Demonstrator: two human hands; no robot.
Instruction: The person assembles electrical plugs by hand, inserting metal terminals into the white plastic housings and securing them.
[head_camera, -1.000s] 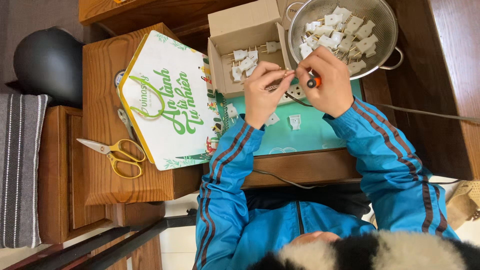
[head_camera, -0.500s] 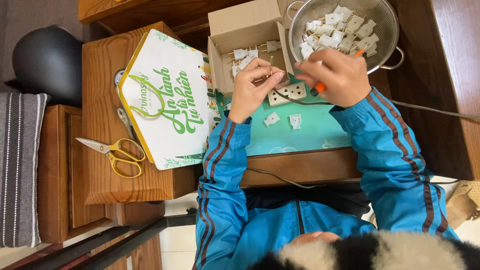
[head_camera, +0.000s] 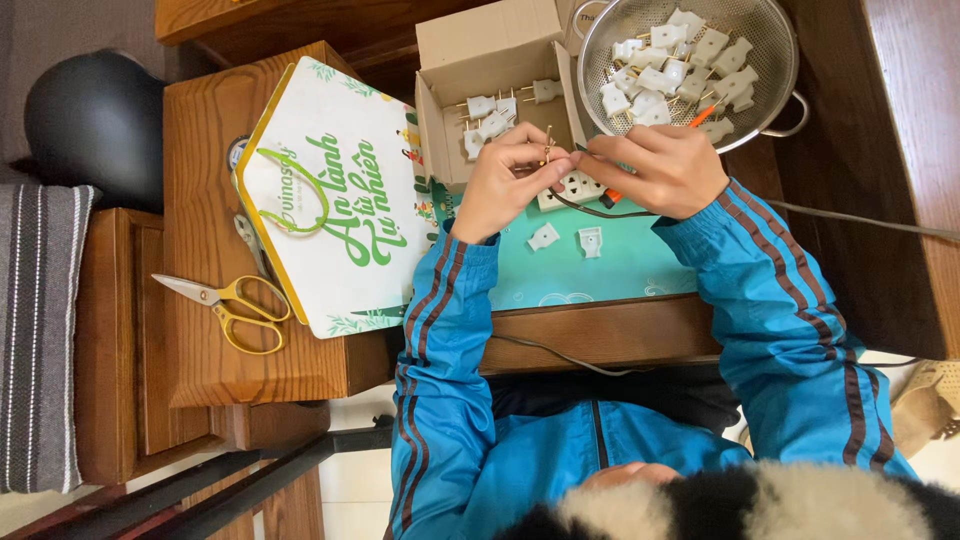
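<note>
Left hand: left hand (head_camera: 505, 180) is pinched narrow, thumb and fingers closed on a small brass prong piece (head_camera: 547, 148) held upright just above the white socket strip (head_camera: 570, 188).
Right hand: right hand (head_camera: 660, 170) is curled shut around an orange-handled screwdriver (head_camera: 690, 125), whose handle end pokes out above the knuckles and again below the palm; its tip is hidden between the fingers.
Hands together: fingertips of both hands meet over the socket strip, touching or nearly so.
Socket strip: lies on the teal mat (head_camera: 620, 265), partly covered by both hands; a dark cable (head_camera: 600, 213) runs out from under it toward the right.
Loose parts: two small white plug pieces (head_camera: 545, 237) lie on the mat just below the hands, near each other but apart.
Cardboard box: open cardboard box (head_camera: 500, 60) sits above the left hand, with several white plugs with brass pins inside.
Colander: metal colander (head_camera: 770, 95) stands beside the box, above the right hand, filled with more white plugs.
Further left: a white and green printed carton (head_camera: 330, 200) lies on a wooden stool (head_camera: 200, 340), with yellow-handled scissors (head_camera: 235, 305) beside it, well apart from the hands.
Sleeves: blue striped jacket sleeves (head_camera: 440, 330) cover both arms.
</note>
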